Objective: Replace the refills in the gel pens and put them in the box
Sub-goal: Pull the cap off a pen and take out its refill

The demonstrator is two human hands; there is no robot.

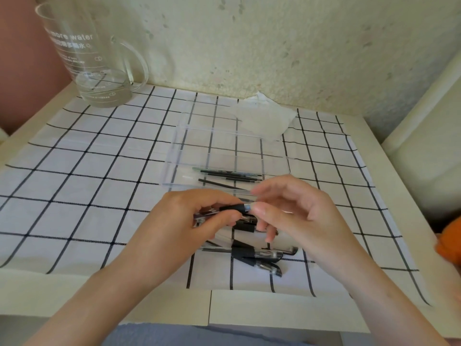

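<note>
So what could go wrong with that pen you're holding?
The right hand pinches only the tip of the gel pen that the left hand grips; a small part might slip into the pile of pens below. The refills look alike, so old and new might mix.

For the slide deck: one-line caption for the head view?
Left hand grips a gel pen, right hand touches its tip; clear box with refills behind.

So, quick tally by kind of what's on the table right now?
Clear box: 1
Refills in it: at least 4
Gel pen held in left hand: 1
Loose gel pens on cloth: at least 3, some hidden
Glass jug: 1
Tissue: 1
Total: at least 11
</note>
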